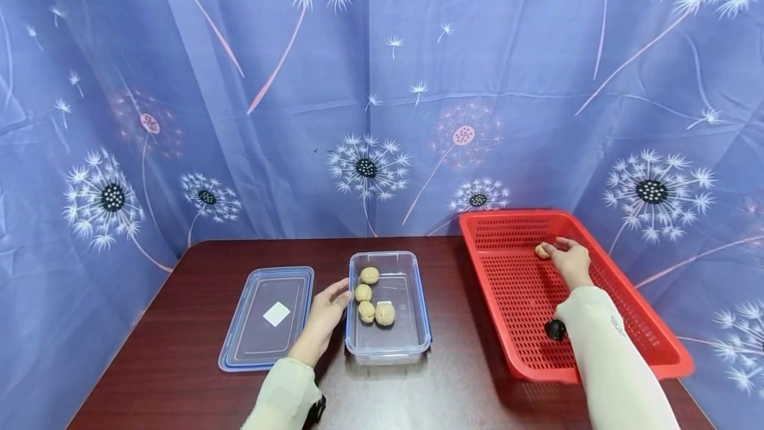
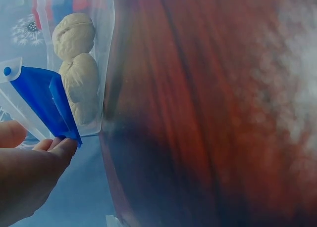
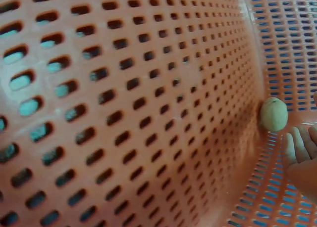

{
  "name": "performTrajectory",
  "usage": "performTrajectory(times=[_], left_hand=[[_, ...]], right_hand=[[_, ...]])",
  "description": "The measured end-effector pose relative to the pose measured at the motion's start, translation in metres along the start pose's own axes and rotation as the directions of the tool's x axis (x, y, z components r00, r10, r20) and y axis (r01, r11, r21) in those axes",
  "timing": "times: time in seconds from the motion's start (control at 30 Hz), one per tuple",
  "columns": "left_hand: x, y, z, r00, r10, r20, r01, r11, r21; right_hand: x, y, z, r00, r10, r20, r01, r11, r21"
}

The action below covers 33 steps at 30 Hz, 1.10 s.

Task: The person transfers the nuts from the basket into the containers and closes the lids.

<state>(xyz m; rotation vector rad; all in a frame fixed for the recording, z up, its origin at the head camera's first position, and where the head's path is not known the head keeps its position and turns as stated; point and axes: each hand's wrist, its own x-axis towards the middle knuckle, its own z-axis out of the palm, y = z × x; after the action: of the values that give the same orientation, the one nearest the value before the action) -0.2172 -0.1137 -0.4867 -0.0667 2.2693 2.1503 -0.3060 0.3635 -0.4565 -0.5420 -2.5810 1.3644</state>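
A clear plastic container (image 1: 418, 324) with blue clips stands mid-table and holds several walnuts (image 1: 370, 294). My left hand (image 1: 340, 294) rests against its left wall with straight fingers; in the left wrist view the fingertips (image 2: 62, 148) touch a blue clip (image 2: 42, 101), and walnuts (image 2: 74, 36) show through the wall. My right hand (image 1: 555, 247) reaches into the far end of a red perforated basket (image 1: 519, 297). Its fingers lie right beside a single walnut (image 1: 542, 251). In the right wrist view the fingers (image 3: 297, 148) sit just below that walnut (image 3: 273, 114), not closed round it.
The container's lid (image 1: 268, 317) lies flat on the dark wooden table (image 1: 179, 363), left of my left hand. A blue dandelion-print curtain (image 1: 382, 85) hangs behind the table. The basket overhangs the table's right side.
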Motion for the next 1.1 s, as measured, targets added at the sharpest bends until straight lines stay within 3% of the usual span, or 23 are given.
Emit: performTrajectory(times=[0.33,0.53,0.9,1.1], left_hand=[[-0.001,0.000,0.000,1.000,-0.020,-0.012,0.020,1.000,0.006],[0.000,-0.001,-0.001,1.000,0.001,-0.008,-0.001,1.000,0.001],[0.000,-0.002,-0.002,1.000,0.008,0.001,-0.008,1.000,-0.016],[-0.001,-0.002,-0.002,1.000,0.005,0.008,-0.005,1.000,-0.019]], right_hand=[[-0.002,0.008,0.013,0.999,0.035,0.023,-0.034,0.999,-0.006],[-0.005,0.011,0.019,0.995,0.087,0.039,-0.087,0.996,0.001],[-0.002,0.006,0.030,0.992,0.130,0.000,-0.130,0.991,0.013],[-0.001,0.005,0.034,0.991,0.115,-0.069,-0.120,0.990,-0.076]])
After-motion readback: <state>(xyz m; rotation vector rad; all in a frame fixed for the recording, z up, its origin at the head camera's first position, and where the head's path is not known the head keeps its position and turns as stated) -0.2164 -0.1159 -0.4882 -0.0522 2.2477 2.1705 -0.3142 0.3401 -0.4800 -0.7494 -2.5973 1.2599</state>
